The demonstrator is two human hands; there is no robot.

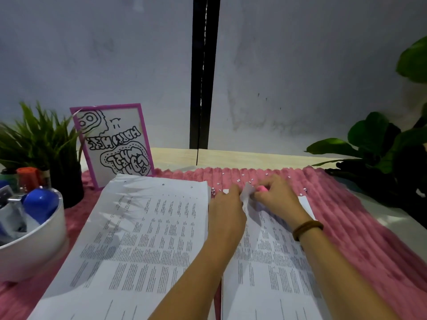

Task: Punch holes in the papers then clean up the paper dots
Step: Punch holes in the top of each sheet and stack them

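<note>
- Left hand (227, 211) lies on the right paper (272, 262). Its fingers pinch the top edge, which bends up between the two hands.
- Right hand (276, 197) is curled around a small pink hole punch (262, 188), right at that bent-up edge. Only a bit of the punch shows.
- One brown bracelet (307, 228) sits on the right wrist.
- There are two papers full of tiny print. The left paper (138, 239) lies flat just beside the left hand, with three holes along its far edge.
- Little white paper dots (238, 180) are spread past the fingertips and on both sides of the hands. There are more than ten, too tiny to count them all.
- Under the hands and papers is one soft pink cloth (358, 227) with fluffy stripes.
- The cloth lies on a light wood table (231, 157), which shows beyond the hands.
- Behind the table is a grey wall (300, 65) with one black strip (203, 72) going up it.
- Far to the left of the hands is one white bowl (41, 245) holding blue things and pens.
- Beyond the bowl stands one grassy plant (39, 139) in a dark pot.
- One purple frame (113, 142) with a black drawing leans up beyond the left paper.
- Far to the right of the hands is one plant with big leaves (381, 146).
</note>
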